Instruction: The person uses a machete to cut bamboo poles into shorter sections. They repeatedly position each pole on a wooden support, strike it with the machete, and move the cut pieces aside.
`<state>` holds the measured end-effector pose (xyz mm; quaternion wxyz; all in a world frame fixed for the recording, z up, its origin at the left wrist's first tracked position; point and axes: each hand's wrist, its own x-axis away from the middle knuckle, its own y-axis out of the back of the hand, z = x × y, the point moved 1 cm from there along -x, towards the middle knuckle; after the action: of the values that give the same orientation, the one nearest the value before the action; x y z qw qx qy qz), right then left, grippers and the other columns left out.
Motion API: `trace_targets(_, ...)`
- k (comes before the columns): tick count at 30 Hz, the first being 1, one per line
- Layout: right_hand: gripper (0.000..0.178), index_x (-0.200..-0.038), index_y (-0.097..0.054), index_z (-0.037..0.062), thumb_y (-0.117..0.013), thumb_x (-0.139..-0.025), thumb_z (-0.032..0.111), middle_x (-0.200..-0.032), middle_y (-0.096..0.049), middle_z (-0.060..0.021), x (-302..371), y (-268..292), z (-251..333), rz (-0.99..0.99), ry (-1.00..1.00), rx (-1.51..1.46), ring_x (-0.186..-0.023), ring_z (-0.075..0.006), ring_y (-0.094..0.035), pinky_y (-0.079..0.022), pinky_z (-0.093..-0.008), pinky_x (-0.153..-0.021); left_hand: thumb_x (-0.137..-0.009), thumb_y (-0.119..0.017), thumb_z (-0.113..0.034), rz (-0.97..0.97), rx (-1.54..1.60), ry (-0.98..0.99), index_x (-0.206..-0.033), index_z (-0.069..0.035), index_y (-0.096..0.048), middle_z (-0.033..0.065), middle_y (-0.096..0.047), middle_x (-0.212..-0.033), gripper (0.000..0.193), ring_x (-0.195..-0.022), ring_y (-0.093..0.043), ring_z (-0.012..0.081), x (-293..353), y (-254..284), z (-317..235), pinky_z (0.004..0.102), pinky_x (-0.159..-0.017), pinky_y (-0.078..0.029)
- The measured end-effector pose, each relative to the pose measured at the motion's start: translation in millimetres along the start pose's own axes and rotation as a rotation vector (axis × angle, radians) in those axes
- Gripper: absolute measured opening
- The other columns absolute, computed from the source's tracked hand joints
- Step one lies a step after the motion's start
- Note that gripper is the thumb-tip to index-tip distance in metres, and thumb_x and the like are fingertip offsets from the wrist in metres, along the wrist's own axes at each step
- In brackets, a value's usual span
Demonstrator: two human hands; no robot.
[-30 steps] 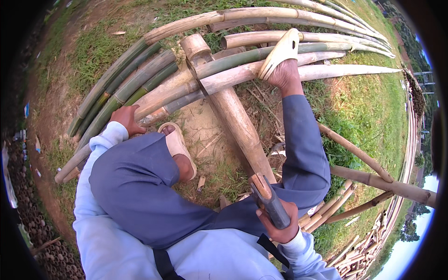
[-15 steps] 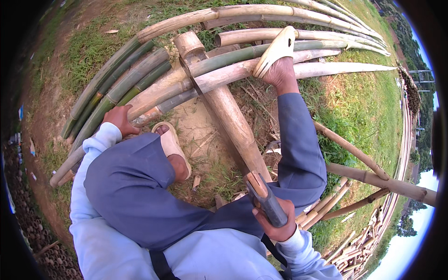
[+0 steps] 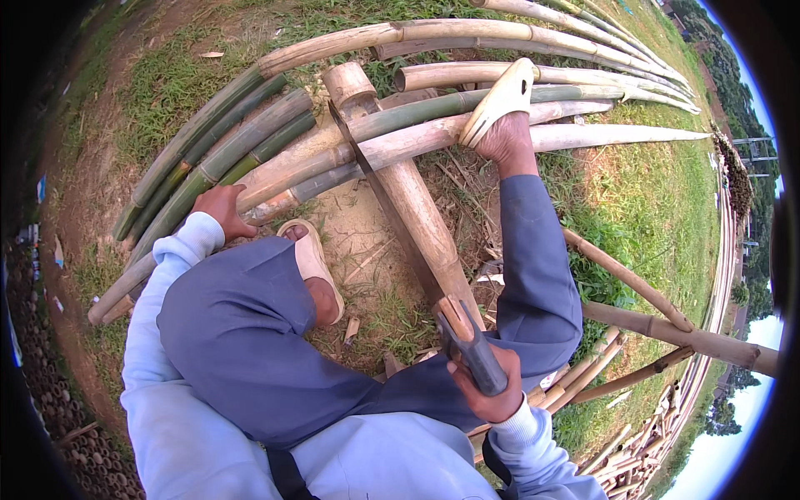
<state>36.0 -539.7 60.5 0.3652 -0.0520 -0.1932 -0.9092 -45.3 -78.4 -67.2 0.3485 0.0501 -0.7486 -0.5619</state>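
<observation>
My right hand [image 3: 493,388] is closed round the dark handle of a handsaw [image 3: 388,207]. Its long blade slants away to the upper left and lies across bamboo poles, over a green-and-tan bamboo pole [image 3: 400,148]. Beneath these poles runs a thick bamboo log [image 3: 427,229], its far end sticking out beyond them. My left hand [image 3: 218,208] grips a tan bamboo pole [image 3: 279,177] near its left part, fingers over the top and thumb on the near side. My right foot, in a cream clog [image 3: 500,102], presses on the poles right of the blade.
Green bamboo poles [image 3: 200,179] lie beyond my left hand, with long tan poles [image 3: 467,32] farther off. My other clog [image 3: 310,250] rests on the soil. A bamboo frame [image 3: 658,321] stands at right, near a pile of cut bamboo [image 3: 646,446].
The saw and my right hand have shifted slightly forward relative to the poles. My left hand keeps its hold, and the view has tilted a little.
</observation>
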Motion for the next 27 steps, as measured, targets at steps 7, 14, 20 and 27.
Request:
trace_targets(7, 0.018, -0.087, -0.063, -0.0038, -0.074, -0.086, 0.01, -0.069, -0.062, -0.0095, -139.7, -43.1, -24.0, 0.042, 0.011, 0.02, -0.065, -0.0128, -0.056, -0.048, -0.0334, -0.065, -0.06, -0.088, -0.055, 0.029, 0.062, -0.066, -0.137, -0.004, -0.063, 0.023, -0.07, -0.126, 0.096, -0.116, -0.067, 0.0394, 2.4, 3.5, 11.2, 0.047, -0.103, -0.052)
trace_targets(14, 0.016, -0.079, -0.059, 0.0017, -0.072, -0.089, -0.001, -0.063, -0.059, -0.0017, -135.3, -47.1, -29.0, 0.067, 0.052, -0.112, -0.051, -0.0099, -0.054, -0.044, -0.0273, -0.05, -0.09, -0.066, -0.064, -0.06, 0.212, -0.041, -0.127, -0.008, -0.07, 0.0205, -0.071, -0.12, 0.067, -0.114, -0.066, 0.0405, 6.7, 13.3, 41.0, 0.0477, -0.098, -0.051)
trace_targets(20, 0.016, -0.079, -0.06, -0.0009, -0.074, -0.086, 0.005, -0.065, -0.055, -0.001, -134.5, -46.9, -28.2, 0.048, 0.032, -0.059, -0.061, -0.0094, -0.051, -0.043, -0.0292, -0.059, -0.093, -0.065, -0.059, -0.308, 0.308, 0.025, -0.122, -0.006, -0.07, 0.019, -0.069, -0.124, 0.06, -0.118, -0.064, 0.039, 8.0, 2.1, 57.7, 0.0452, -0.101, -0.05)
trace_targets(27, 0.016, -0.082, -0.062, -0.0026, -0.074, -0.086, 0.006, -0.067, -0.059, -0.0035, -130.3, -43.2, -30.1, 0.013, 0.005, -0.039, -0.065, -0.0113, -0.054, -0.045, -0.0299, -0.063, -0.065, -0.081, -0.074, -0.157, 0.035, -0.028, -0.128, -0.006, -0.059, 0.0241, -0.069, -0.122, 0.096, -0.113, -0.067, 0.0406, 29.9, -31.3, 26.3, 0.0498, -0.095, -0.053)
